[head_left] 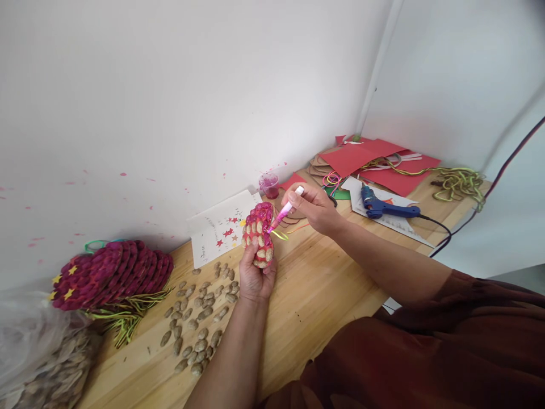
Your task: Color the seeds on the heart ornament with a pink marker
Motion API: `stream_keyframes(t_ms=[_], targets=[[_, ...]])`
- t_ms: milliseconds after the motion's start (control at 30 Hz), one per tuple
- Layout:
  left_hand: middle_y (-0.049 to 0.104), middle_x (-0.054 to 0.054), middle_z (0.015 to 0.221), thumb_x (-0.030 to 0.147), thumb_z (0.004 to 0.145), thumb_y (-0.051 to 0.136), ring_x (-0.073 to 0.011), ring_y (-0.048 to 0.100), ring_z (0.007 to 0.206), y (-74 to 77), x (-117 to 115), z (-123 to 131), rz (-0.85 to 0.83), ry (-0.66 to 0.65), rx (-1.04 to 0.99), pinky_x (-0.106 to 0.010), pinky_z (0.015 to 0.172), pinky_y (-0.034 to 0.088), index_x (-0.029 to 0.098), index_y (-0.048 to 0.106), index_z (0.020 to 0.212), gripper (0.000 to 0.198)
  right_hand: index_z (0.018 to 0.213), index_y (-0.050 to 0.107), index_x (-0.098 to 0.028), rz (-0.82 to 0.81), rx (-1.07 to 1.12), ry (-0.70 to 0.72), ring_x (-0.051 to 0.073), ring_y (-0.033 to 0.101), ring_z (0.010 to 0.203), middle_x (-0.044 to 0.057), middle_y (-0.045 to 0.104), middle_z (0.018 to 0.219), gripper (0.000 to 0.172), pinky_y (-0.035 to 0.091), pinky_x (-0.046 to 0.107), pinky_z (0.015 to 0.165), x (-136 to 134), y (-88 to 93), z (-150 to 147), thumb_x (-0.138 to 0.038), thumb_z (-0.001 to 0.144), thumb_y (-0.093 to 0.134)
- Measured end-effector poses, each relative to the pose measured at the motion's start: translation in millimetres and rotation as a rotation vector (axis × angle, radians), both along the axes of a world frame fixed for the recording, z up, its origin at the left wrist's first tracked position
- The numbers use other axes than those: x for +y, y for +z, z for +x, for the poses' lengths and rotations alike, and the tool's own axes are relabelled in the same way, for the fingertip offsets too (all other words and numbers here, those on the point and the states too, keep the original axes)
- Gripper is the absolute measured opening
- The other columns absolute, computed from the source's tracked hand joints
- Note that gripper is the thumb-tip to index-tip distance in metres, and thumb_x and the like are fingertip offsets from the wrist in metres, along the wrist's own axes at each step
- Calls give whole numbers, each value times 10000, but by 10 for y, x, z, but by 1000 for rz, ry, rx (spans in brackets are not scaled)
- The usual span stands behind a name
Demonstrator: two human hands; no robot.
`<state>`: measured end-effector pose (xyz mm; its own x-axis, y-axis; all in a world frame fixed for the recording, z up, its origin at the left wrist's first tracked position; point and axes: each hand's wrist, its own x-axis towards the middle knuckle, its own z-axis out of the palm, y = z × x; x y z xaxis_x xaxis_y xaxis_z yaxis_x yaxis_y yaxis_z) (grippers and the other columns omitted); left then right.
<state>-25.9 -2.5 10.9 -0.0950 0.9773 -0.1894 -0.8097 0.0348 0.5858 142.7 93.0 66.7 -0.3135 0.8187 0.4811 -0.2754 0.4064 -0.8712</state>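
Past the brown sleeve (426, 341) nearest the lens, the left hand (255, 278) is gripping a shell-covered piece (259, 233) upright above the wooden table (315, 289), while the right hand (313, 207) is pinching a pink brush (286, 210) against it, its top showing red and several lower shells showing bare.

I'm looking at a home craft corner: a wooden table (323, 295) pushed against paint-spattered white walls (170, 113), strewn with peanut shells (200, 324), a blue hot glue gun (383, 205), red paper sheets (374, 162), coloured cords (460, 183) and a small cup of pink paint (269, 185).
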Motion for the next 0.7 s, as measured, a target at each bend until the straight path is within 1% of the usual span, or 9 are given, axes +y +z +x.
stream_keyframes(t_ms=[100, 267, 467, 600, 700], targets=[[499, 86, 614, 259, 783, 893, -30, 345, 431, 2, 0, 4, -1, 9, 8, -126, 344, 200, 193, 586, 842, 320, 811, 661, -212, 12, 0, -10, 126, 408, 587, -40, 446, 611, 502, 360, 255, 511, -7, 12, 2, -695, 939, 711], [488, 87, 616, 271, 809, 873, -27, 335, 433, -4, 4, -5, 3, -3, 20, -122, 350, 185, 193, 573, 837, 311, 808, 654, -215, 24, -21, -2, 128, 418, 590, -39, 450, 620, 514, 383, 262, 523, -15, 26, 10, -710, 942, 696], [494, 87, 606, 255, 778, 898, -28, 349, 426, -2, 5, -5, -9, 12, -4, -125, 343, 194, 192, 571, 819, 336, 826, 649, -217, 19, -19, 8, 125, 415, 580, -41, 455, 622, 508, 380, 262, 515, -7, 12, 15, -709, 944, 695], [503, 84, 610, 245, 790, 891, -29, 344, 422, 1, 5, -1, -7, 20, -10, -127, 342, 196, 190, 599, 844, 302, 821, 649, -220, 17, -26, 13, 126, 414, 580, -41, 454, 626, 503, 378, 262, 514, -11, 7, 13, -706, 946, 694], [502, 87, 612, 246, 756, 918, -26, 348, 422, 5, 6, 4, -20, 25, -15, -126, 339, 196, 181, 609, 848, 329, 824, 651, -222, 17, -16, 7, 127, 412, 582, -43, 448, 623, 496, 375, 261, 514, -17, 13, 12, -700, 947, 697]])
